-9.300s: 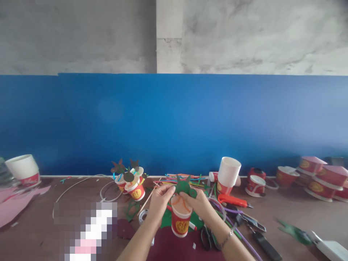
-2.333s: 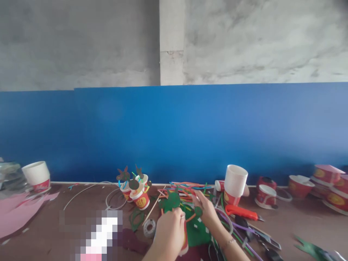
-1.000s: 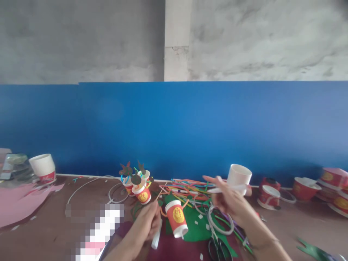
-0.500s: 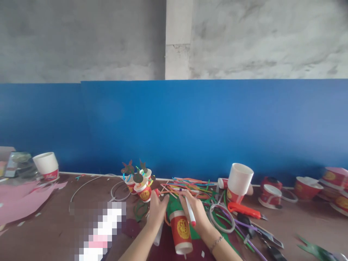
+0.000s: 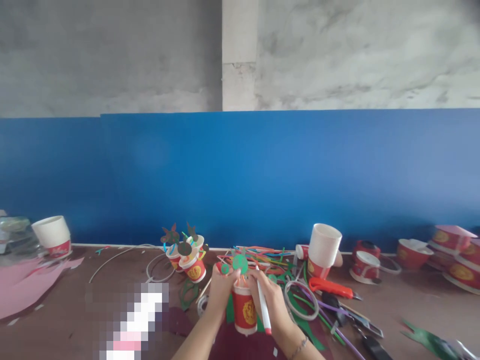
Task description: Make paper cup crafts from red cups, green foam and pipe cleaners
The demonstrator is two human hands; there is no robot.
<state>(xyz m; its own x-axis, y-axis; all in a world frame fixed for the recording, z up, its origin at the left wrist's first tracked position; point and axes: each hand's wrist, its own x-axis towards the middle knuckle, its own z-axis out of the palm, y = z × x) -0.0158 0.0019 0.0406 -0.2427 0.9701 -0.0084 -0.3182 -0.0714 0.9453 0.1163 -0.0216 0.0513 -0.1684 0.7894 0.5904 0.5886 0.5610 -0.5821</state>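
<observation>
My left hand (image 5: pixel 221 289) pinches a green paper cut-out (image 5: pixel 239 263) on a stem, just above a red paper cup (image 5: pixel 243 311) that sits between both hands. My right hand (image 5: pixel 270 297) is closed around a white marker with a red cap (image 5: pixel 263 306), its tip pointing up toward the cut-out. The cup stands upright over green felt scraps (image 5: pixel 296 322). Whether the left fingers also touch the cup's rim is hidden.
Finished small cups with paper flowers (image 5: pixel 187 252) stand left of my hands. Coloured straws (image 5: pixel 258 254), a stack of white cups (image 5: pixel 322 250), a red utility knife (image 5: pixel 332 287), scissors, white rings (image 5: pixel 300 300), more red cups (image 5: pixel 431 252) at right, pink paper (image 5: pixel 22 285) at left.
The cup was lying tipped on the table; it now stands upright between my hands. My right hand picked up the marker, and my left hand raised the green cut-out above the cup.
</observation>
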